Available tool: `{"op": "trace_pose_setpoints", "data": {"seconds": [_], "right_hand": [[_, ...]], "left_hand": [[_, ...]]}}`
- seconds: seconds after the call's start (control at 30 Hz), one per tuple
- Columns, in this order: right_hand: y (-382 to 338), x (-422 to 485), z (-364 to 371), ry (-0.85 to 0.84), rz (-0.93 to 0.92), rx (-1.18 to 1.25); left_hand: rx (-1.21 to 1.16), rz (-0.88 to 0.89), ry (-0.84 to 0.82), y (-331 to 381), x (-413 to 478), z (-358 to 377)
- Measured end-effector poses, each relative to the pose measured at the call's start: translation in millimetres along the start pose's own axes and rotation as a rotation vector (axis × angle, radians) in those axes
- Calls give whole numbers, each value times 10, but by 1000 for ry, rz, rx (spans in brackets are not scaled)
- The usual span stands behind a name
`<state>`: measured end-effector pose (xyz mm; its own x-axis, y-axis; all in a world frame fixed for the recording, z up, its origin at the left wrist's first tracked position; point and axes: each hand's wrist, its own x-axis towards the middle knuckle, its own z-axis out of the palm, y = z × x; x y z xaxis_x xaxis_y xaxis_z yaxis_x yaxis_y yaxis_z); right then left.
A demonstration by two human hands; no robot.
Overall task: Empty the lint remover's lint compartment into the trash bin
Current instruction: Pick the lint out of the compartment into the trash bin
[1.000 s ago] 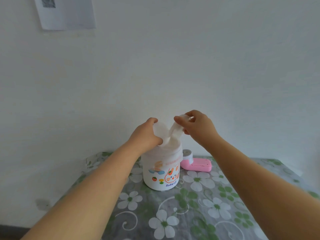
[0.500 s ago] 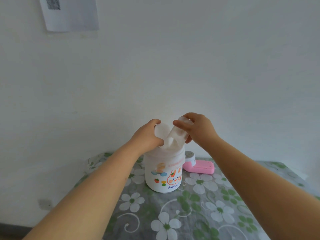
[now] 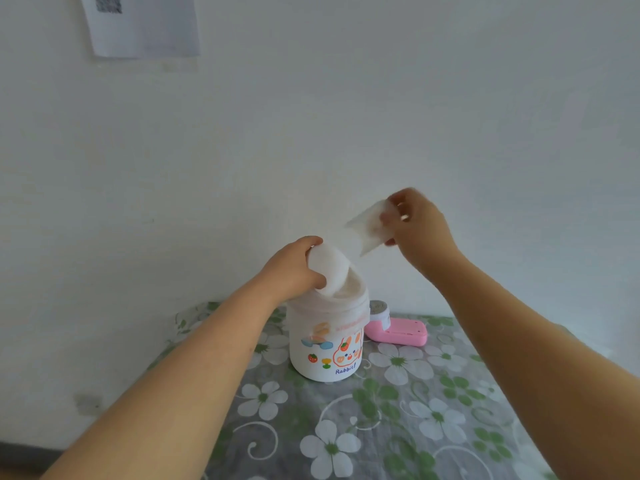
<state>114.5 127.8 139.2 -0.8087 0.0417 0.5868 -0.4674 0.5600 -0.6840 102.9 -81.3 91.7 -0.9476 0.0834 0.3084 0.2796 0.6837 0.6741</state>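
Lint compartment (image 3: pixel 370 226), a clear plastic cup, is pinched in the right hand (image 3: pixel 417 230), lifted above and to the right of the open trash bin (image 3: pixel 327 337). The bin, white with a cartoon rabbit, stands near the table's (image 3: pixel 381 427) back edge. The pink lint remover (image 3: pixel 398 330) lies just behind it to the right. The left hand (image 3: pixel 294 268) grips the bin's flip lid (image 3: pixel 327 270), fingers curled around its rim, holding it tilted open. The right fingers close narrowly on the cup's far end, its mouth angled down-left toward the bin. Whether lint remains inside cannot be told. Risks, as a judgement: any loose fluff could drift past the bin onto the flowered cloth, since the cup hangs off to one side; the light pinch could also let it slip.
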Motion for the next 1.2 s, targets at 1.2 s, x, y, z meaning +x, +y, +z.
{"op": "trace_pose_setpoints", "data": {"seconds": [1.2], "right_hand": [[155, -136, 169, -6, 91, 87]], "left_hand": [[0, 4, 0, 11, 12, 14]]}}
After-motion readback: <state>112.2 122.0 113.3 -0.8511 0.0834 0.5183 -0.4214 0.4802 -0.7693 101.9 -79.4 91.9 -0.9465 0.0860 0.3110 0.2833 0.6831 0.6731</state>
